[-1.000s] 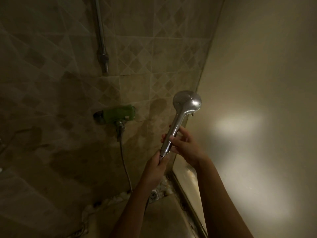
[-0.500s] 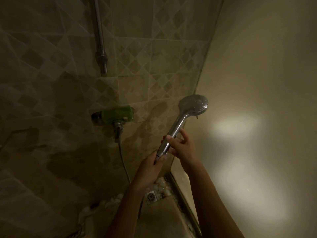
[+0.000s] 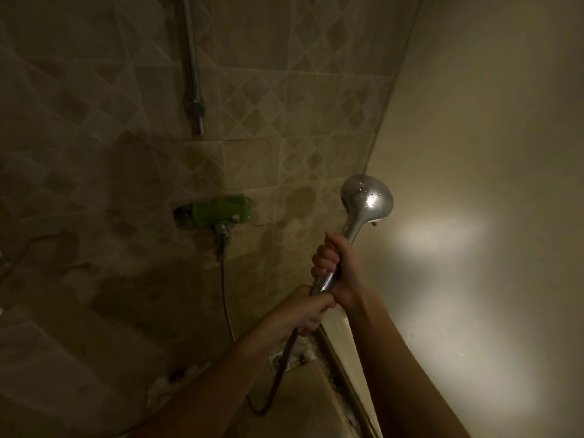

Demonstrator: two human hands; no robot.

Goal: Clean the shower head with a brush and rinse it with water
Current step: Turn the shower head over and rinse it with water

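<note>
A chrome shower head (image 3: 366, 199) with water drops on its back points up and to the right, its face turned away from me. My right hand (image 3: 336, 267) grips its handle with the fingers wrapped round it. Just below, my left hand (image 3: 305, 312) holds the bottom of the handle where the hose (image 3: 278, 374) joins. The hose loops down and back up to the mixer. No brush is in view.
A green-wrapped mixer valve (image 3: 221, 211) sits on the tiled wall, with a chrome riser pipe (image 3: 192, 74) above it. A floor drain (image 3: 279, 361) lies below my hands. A plain wall with a light patch (image 3: 442, 235) stands at the right.
My right hand has closed fully round the handle, where before it held it loosely with its fingers. The shower head has swung a little upright, and my left hand has gripped the hose end.
</note>
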